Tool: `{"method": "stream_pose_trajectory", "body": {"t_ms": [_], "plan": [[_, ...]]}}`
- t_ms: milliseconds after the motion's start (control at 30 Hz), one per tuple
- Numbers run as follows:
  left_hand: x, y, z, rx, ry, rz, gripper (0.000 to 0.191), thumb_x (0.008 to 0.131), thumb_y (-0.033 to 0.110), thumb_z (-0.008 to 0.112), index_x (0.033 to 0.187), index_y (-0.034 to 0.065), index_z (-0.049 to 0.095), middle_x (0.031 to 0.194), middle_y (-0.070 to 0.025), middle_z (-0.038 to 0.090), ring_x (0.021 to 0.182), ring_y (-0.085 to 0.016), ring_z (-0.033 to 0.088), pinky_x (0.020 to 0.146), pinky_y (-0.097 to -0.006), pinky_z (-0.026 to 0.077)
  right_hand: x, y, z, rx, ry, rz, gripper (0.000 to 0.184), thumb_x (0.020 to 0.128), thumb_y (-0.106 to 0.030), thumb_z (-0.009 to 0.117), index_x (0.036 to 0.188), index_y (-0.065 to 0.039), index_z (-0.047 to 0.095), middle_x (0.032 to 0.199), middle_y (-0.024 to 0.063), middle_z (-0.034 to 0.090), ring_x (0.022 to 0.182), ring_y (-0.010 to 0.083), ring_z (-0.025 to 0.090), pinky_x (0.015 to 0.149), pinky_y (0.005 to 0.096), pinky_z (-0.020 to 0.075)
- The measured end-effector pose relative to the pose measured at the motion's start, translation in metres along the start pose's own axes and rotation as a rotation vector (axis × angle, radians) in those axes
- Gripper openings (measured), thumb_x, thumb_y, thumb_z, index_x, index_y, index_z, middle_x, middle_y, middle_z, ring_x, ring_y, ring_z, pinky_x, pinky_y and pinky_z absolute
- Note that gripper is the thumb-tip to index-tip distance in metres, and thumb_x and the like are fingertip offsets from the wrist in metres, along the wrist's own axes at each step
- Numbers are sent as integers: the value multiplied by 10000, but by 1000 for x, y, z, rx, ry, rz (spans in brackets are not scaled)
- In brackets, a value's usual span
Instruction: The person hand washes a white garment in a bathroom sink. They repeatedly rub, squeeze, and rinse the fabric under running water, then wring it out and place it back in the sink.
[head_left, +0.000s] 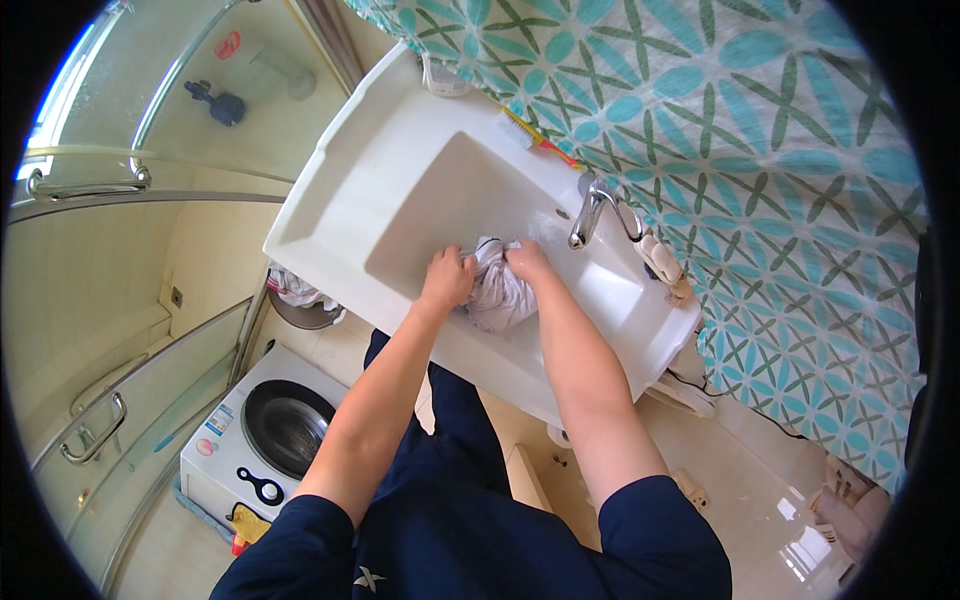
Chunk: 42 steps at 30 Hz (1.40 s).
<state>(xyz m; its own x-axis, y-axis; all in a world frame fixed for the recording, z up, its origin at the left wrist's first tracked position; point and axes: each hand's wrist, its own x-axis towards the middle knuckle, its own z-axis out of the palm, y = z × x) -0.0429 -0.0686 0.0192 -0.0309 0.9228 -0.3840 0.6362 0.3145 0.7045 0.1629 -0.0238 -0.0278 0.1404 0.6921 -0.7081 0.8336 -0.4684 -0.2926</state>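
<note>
A wet, bunched white cloth (499, 292) lies against the near side of a white sink (420, 202), below and to the left of the chrome faucet (589, 216). My left hand (448, 276) grips its left side with curled fingers. On the upper right of the bundle, my right hand (528, 261) holds a fold in closed fingers. The fingertips of both hands are partly hidden in the cloth. A little water shows in the basin near the drain side.
A yellow and red scrub brush (536, 139) lies on the sink's back ledge, beside a patterned curtain (675, 150). A basin of laundry (300, 300) sits lower left, near a front-loading washing machine (232, 405). Glass shower doors (150, 262) stand at the left.
</note>
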Motion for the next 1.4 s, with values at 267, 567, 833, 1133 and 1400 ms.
{"method": "stream_pose_trajectory", "body": {"t_ms": [267, 567, 833, 1133, 1400], "plan": [[10, 15, -26, -122, -487, -420, 705, 780, 609, 765, 881, -88, 740, 770, -209, 729, 737, -350, 733, 707, -430, 578, 33, 16, 24, -34, -135, 4, 398, 918, -166, 538, 1159, 98, 713, 1255, 292, 692, 1184, 414, 668, 981, 480, 505], [19, -3, -39, -626, 179, -199, 598, 798, 318, 817, 1279, -3, 662, 1192, -210, 722, 1078, -287, 708, 937, -380, 548, -52, 12, -25, 923, -22, 75, 637, 881, -387, 757, 1373, -9, 609, 1361, 251, 630, 1211, 405, 639, 995, 471, 510], [15, 13, -3, -616, -140, -485, 1013, 852, 334, 788, 1610, -4, 206, 1486, -256, 533, 1364, -389, 538, 1136, -427, 422, -62, -36, -14, -241, 190, -196, 704, 814, -320, 804, 1452, -185, 540, 1428, 287, 446, 1196, 479, 588, 1048, 522, 491], [-19, 33, -6, -715, 41, -531, 977, 938, 540, 655, 1663, 136, 139, 1679, -201, 293, 1530, -407, 315, 1232, -462, 303, -71, -44, -11, -88, 412, -33, 754, 781, -221, 818, 1475, -195, 524, 1429, 249, 524, 1372, 454, 464, 1118, 505, 440], [42, 35, -6, -1653, -550, -636, 826, 914, 755, 586, 1473, 155, 489, 1327, -135, 649, 1176, -313, 660, 939, -535, 569, -118, -75, -35, 843, 14, -364, 553, 775, -162, 833, 1267, -45, 610, 1171, 125, 696, 1075, 243, 674, 930, 400, 536]]}}
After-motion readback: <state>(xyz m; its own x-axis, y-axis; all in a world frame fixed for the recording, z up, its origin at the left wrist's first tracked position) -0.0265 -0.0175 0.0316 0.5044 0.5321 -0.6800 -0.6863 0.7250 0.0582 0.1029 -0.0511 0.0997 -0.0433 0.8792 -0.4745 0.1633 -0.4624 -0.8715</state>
